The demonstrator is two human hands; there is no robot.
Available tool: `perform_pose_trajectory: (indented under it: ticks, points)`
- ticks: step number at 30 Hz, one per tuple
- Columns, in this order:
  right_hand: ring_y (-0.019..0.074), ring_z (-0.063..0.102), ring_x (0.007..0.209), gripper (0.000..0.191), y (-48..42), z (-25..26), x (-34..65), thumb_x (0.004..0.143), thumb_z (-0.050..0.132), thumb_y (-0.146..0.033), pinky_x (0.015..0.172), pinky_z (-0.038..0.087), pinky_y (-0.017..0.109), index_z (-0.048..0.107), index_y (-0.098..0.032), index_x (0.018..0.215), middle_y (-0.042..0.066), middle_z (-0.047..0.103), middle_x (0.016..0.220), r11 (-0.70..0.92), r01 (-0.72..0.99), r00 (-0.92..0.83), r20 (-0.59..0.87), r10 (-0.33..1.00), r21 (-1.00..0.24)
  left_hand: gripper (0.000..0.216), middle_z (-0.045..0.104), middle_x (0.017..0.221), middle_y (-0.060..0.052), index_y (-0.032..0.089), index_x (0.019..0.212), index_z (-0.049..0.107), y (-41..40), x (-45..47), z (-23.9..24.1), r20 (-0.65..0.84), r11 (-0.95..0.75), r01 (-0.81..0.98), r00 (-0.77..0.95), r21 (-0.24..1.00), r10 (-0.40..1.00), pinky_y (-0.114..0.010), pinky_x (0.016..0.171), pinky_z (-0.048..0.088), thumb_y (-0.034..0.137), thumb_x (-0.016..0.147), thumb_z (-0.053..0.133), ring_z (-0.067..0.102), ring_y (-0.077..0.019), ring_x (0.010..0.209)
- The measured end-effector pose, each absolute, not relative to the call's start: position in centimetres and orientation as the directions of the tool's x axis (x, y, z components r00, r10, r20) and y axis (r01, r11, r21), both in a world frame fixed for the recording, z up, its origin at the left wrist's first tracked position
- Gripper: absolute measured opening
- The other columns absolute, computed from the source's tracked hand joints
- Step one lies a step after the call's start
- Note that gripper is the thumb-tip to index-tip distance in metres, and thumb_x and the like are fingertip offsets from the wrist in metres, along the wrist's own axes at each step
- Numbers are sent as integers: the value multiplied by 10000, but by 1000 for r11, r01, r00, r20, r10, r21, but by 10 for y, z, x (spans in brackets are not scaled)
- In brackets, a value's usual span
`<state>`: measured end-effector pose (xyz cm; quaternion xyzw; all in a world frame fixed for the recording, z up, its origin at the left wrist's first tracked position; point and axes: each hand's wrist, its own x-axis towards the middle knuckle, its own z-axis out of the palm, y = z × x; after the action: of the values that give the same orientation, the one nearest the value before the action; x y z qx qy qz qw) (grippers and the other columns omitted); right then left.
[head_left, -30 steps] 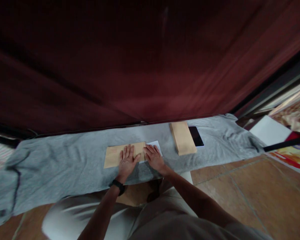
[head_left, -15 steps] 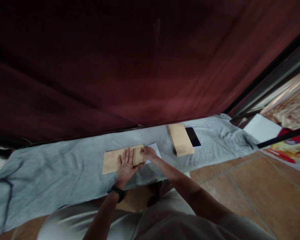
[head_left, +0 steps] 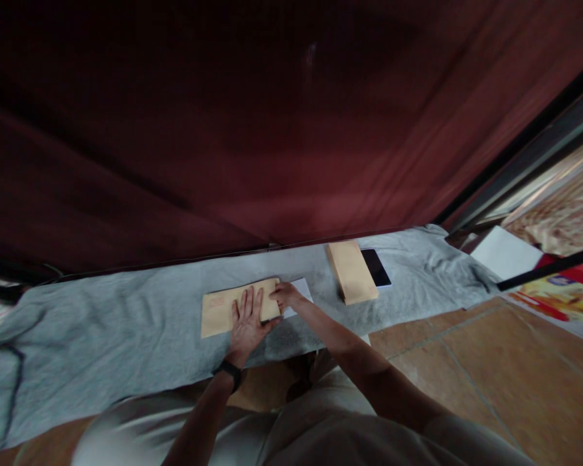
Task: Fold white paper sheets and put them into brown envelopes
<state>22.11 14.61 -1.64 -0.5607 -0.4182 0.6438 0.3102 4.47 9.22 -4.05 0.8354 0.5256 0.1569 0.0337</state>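
A tan paper envelope (head_left: 218, 314) with faint reddish print lies lengthwise on the grey cloth. Spread flat across its middle, my left hand (head_left: 245, 323) presses it down, thumb out toward the near edge. At the envelope's right end, my right hand (head_left: 285, 295) has its fingers curled in and closed on the edge; the fingertips are partly hidden. White paper (head_left: 303, 288) shows beneath and to the right of that hand. Farther right is a thick stack of similar tan envelopes (head_left: 354, 272).
A dark-screened phone or tablet (head_left: 376, 267) lies partly behind the envelope stack. The grey cloth (head_left: 126, 330) covers a long narrow surface against a dark red panel (head_left: 291, 162). On the right are a dark metal frame, a white sheet (head_left: 505, 252) and a colourful printed package (head_left: 558, 298).
The fingers of my right hand have shifted slightly at the envelope's right end, where a dark gap now shows at the near corner. My left hand stays flat in place.
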Motion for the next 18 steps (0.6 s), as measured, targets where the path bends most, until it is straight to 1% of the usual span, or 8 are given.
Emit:
perform_pose_trajectory:
  ticks: [3,5,7,9,12,14,16,18]
  points:
    - [201,687,766,125,141,-14,223,788,681,-206,682,594,288,702,-158,902,44,685,764,-445,163,-106,-464,879,-880,968,183,1680,-231,142,1628,188,93,42,-35,228,-449,863,401,231,887,-633,1221,109,632,890,581,169,-385,1558]
    - [211,687,818,128,133,-11,228,786,644,-159,736,596,311,698,-160,902,57,701,825,-421,203,-83,-444,892,-884,998,142,1689,-227,157,1628,193,96,39,-27,232,-463,858,415,221,880,-642,1220,90,614,859,634,149,-394,1561]
    - [217,684,864,155,126,-7,234,784,616,-125,784,592,326,696,-163,911,61,712,879,-394,226,-75,-419,905,-891,1028,105,1697,-217,179,1625,219,101,36,-16,217,-501,844,461,191,860,-652,1217,63,596,815,695,126,-406,1562]
    - [220,683,914,193,120,-2,239,773,603,-93,832,583,332,697,-163,926,59,720,928,-369,236,-79,-396,915,-899,1061,100,1701,-204,204,1622,239,108,34,-6,172,-554,816,530,162,830,-658,1214,50,582,768,741,115,-414,1562]
    - [217,679,994,274,114,7,243,742,606,-50,902,561,323,707,-168,968,45,731,994,-325,238,-97,-356,930,-915,1105,157,1695,-193,226,1626,228,118,32,3,75,-624,765,621,159,780,-647,1216,68,579,725,762,137,-410,1559]
    - [210,677,1025,328,111,14,245,744,601,-41,912,555,308,709,-175,1024,42,736,1045,-284,231,-113,-316,942,-930,1139,208,1684,-194,223,1632,198,124,32,4,21,-653,737,660,177,751,-634,1218,84,585,710,760,167,-406,1553]
    - [204,684,1012,353,107,20,248,781,591,-61,873,571,292,700,-182,1095,46,735,1089,-257,219,-135,-290,947,-941,1173,254,1669,-192,220,1638,168,128,31,2,-3,-674,713,687,195,726,-622,1221,94,594,697,760,195,-401,1545]
    - [201,694,968,359,102,25,251,818,587,-93,813,590,285,686,-187,1151,48,734,1100,-259,208,-148,-292,945,-943,1191,296,1651,-183,225,1639,161,131,31,-1,10,-693,693,705,200,709,-613,1225,99,597,685,767,214,-399,1536]
